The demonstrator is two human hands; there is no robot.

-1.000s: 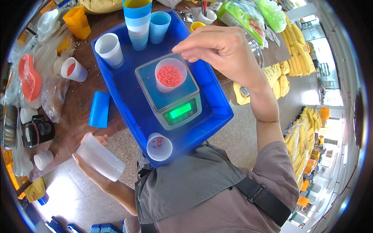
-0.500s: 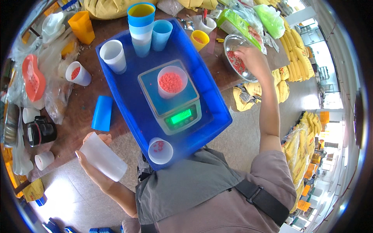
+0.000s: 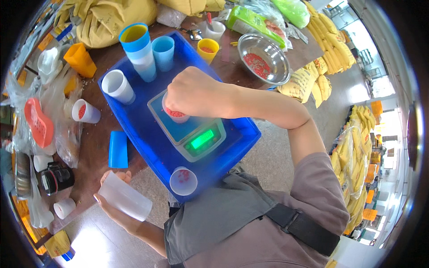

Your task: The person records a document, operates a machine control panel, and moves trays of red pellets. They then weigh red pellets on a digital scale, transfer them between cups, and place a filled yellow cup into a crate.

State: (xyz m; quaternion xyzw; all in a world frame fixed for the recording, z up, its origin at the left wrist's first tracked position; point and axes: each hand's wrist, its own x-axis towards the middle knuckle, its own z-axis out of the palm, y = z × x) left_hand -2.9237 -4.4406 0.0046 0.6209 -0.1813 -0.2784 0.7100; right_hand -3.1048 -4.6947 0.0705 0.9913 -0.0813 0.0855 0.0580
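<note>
My left hand (image 3: 111, 213) is wrapped round a translucent white plastic cup (image 3: 126, 197), held tilted beside the table edge. My right hand (image 3: 194, 91) is a closed fist over a white cup (image 3: 166, 105) of red pellets (image 3: 177, 113). Its fingertips are hidden, so whatever it grips cannot be seen. That cup stands on a digital scale (image 3: 173, 134) with a lit green display, inside a blue tray (image 3: 109, 103). Nearest me in the tray is another white cup (image 3: 183, 181) with a few red pellets. A clear bowl (image 3: 283, 67) of red pellets sits at the right.
Stacked cups (image 3: 136, 44), a light-blue cup (image 3: 163, 53) and a white cup (image 3: 118, 87) stand in the tray's far end. Outside it are a yellow cup (image 3: 208, 51), a blue cup (image 3: 118, 149), a white cup of pellets (image 3: 87, 111) and a black container (image 3: 58, 178).
My right hand has moved left from the clear bowl to above the cup on the scale. My left hand keeps its cup. The whole view has shifted slightly.
</note>
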